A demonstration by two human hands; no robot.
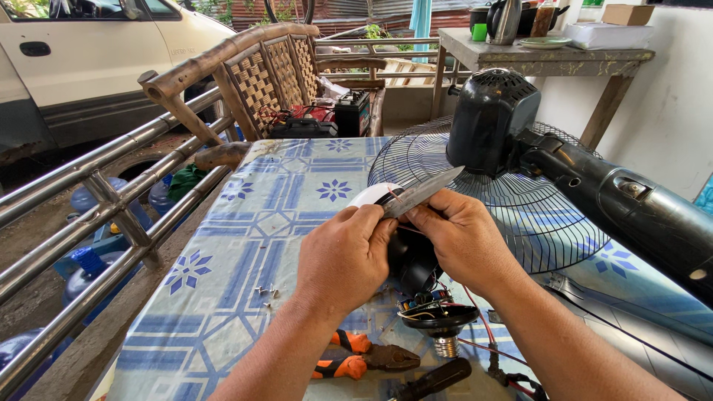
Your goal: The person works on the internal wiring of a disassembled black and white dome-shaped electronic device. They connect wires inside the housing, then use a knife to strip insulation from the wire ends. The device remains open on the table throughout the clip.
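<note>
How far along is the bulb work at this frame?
Done: bulb base is open, its wires showing, and screws lie loose on the table. In hand: left hand and right hand work a knife against the white dome. Left: bulb unassembled; pliers idle.

Left hand (pixel 345 256) and right hand (pixel 464 241): together above the tabletop (pixel 252 245), fingers closed around a black bulb housing (pixel 411 260) with white dome (pixel 375 195); right hand grips a knife (pixel 423 191), blade against the dome. Below: bulb base (pixel 440 321) with exposed wiring, orange-handled pliers (pixel 360 356), loose screws (pixel 266 291). Right: black fan (pixel 520 163) lying on its wire guard.
</note>
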